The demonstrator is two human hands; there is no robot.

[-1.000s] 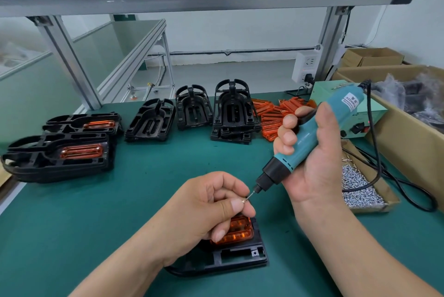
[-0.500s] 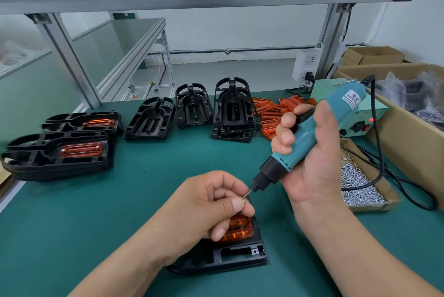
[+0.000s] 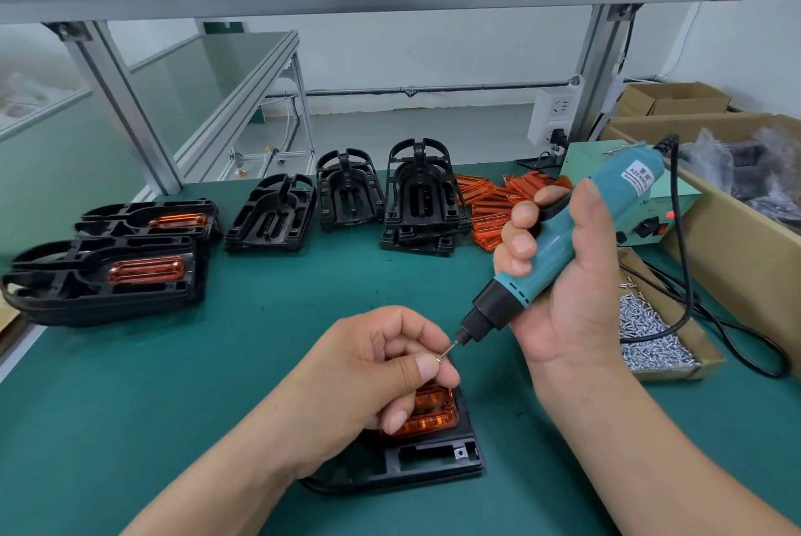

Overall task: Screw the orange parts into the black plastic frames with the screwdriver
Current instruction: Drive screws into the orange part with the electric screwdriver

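Right hand [image 3: 576,301] grips screwdriver [image 3: 559,240], bit tip on screw [image 3: 441,357] pinched by left hand [image 3: 372,366]

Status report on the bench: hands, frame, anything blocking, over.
Right hand grips screwdriver, bit raised. Left hand pinches screw at bit tip. Orange part sits in black frame beneath. Nothing blocking.
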